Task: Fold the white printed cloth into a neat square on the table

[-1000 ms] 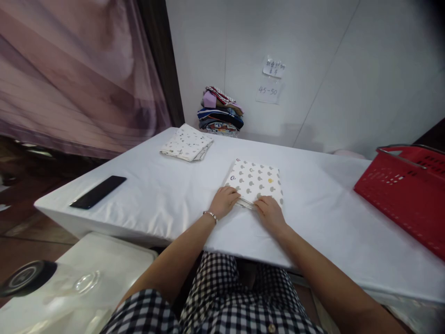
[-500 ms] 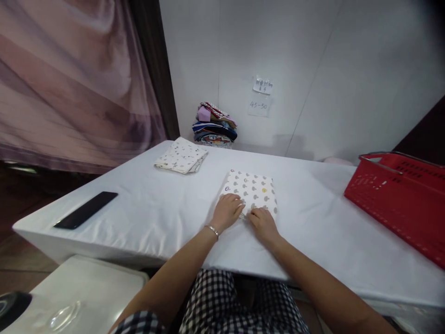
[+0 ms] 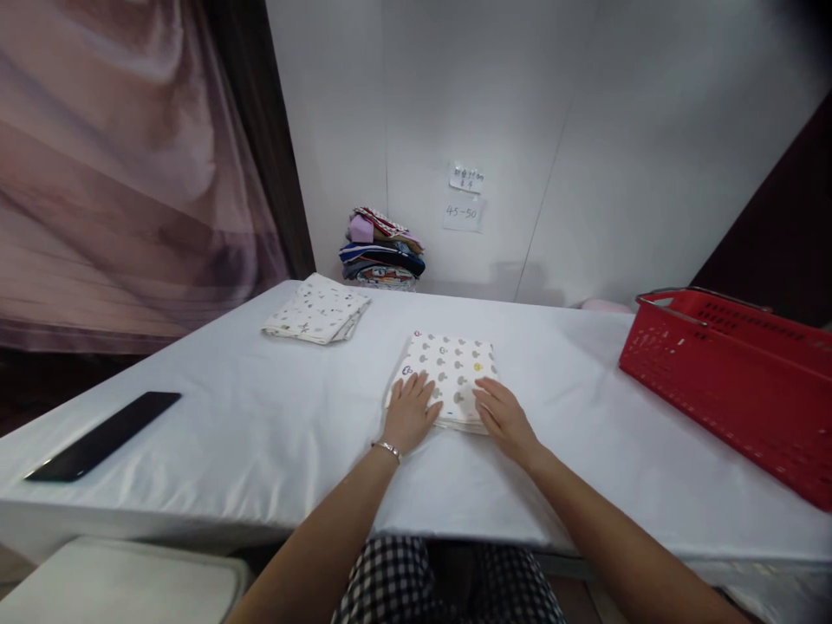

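Note:
A folded white cloth [image 3: 451, 368] printed with grey shapes and a few coloured ones lies flat on the white-covered table in front of me. My left hand [image 3: 411, 413], with a bracelet at the wrist, rests on its near left corner with the fingers spread. On the near right part of the cloth lies my right hand [image 3: 505, 418], its fingers also stretched out. The layered near edge of the cloth shows between the two hands. A second folded cloth [image 3: 316, 309], white with small dark prints, sits farther back on the left.
On the right of the table [image 3: 572, 416] stands a red basket [image 3: 728, 390] with a metal handle. A black flat slab [image 3: 107, 435] lies at the left. Behind the table's far edge is a stack of folded fabrics [image 3: 382, 251], below paper signs [image 3: 464, 212] on the wall.
Both hands have let go of the cloth's near edge, moved apart and flattened onto its sides. The near edge now shows between them. The camera view has tilted and shifted.

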A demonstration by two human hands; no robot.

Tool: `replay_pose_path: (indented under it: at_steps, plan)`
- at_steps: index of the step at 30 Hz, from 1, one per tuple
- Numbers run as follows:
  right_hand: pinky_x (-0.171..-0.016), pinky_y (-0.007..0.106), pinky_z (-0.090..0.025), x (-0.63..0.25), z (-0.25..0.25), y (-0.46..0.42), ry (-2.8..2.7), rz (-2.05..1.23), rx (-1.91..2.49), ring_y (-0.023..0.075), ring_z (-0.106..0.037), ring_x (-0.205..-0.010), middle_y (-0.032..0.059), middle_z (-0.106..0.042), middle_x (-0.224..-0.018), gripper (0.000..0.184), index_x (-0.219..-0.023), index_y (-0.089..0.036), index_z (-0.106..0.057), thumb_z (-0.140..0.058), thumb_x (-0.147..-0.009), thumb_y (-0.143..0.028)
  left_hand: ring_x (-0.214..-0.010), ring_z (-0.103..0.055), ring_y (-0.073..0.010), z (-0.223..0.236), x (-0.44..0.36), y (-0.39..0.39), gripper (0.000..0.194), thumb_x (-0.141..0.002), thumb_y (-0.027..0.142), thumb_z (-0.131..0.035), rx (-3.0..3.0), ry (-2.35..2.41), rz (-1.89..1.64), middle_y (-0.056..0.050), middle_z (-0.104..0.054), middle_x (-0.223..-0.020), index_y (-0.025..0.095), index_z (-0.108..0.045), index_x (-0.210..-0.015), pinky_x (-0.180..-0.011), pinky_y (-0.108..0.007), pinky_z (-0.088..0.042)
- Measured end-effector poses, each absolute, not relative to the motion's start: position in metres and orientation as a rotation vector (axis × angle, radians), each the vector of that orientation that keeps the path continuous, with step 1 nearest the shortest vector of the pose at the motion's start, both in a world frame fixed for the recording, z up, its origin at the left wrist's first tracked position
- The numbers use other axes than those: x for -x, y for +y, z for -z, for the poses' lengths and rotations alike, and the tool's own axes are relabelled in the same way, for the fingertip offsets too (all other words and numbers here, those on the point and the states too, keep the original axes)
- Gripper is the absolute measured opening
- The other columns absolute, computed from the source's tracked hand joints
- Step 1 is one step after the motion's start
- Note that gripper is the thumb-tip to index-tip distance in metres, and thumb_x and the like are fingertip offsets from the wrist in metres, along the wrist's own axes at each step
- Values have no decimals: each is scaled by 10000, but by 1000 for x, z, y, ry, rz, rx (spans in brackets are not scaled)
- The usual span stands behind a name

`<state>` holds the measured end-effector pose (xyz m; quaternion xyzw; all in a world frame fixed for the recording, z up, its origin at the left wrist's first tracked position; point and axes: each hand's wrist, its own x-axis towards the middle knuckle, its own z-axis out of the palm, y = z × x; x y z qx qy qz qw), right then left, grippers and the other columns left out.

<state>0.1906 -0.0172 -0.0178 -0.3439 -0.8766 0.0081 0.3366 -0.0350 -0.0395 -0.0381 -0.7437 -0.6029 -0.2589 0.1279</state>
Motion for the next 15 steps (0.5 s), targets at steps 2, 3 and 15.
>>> replay_pose_path:
  at_steps: [2,3,15]
  plan:
    - [-1041,478,-296,-188,22,-8,-2360,-59,1095,251,-289,-1322,103,-408,-1390,436,-1291,-201,-482,-385,-912,-395,-1287,-362,-261,37,34,-40,409,-892,408,-386,2155,-1780,735,-70,-450,-1368,217,-518,-1228,-1059,-498,-264]
    - [-1049,488,-275,-187,27,-5,-2399,-97,1180,258,-251,-1339,101,-362,-1421,486,-1324,-195,-446,-371,-910,-438,-1291,-356,-254,37,34,-41,410,-895,409,-377,2150,-1794,726,-61,-445,-1372,224,-514,-1234,-1066,-494,-256]
    - [-1015,468,-346,-202,41,-7,-2084,-271,1008,240,-383,-1266,76,-554,-1254,319,-1086,-226,-638,-420,-902,-370,-1250,-397,-242,34,38,-43,348,-877,403,-436,2244,-1783,862,-54,-481,-1342,245,-569,-1156,-1044,-485,-263]
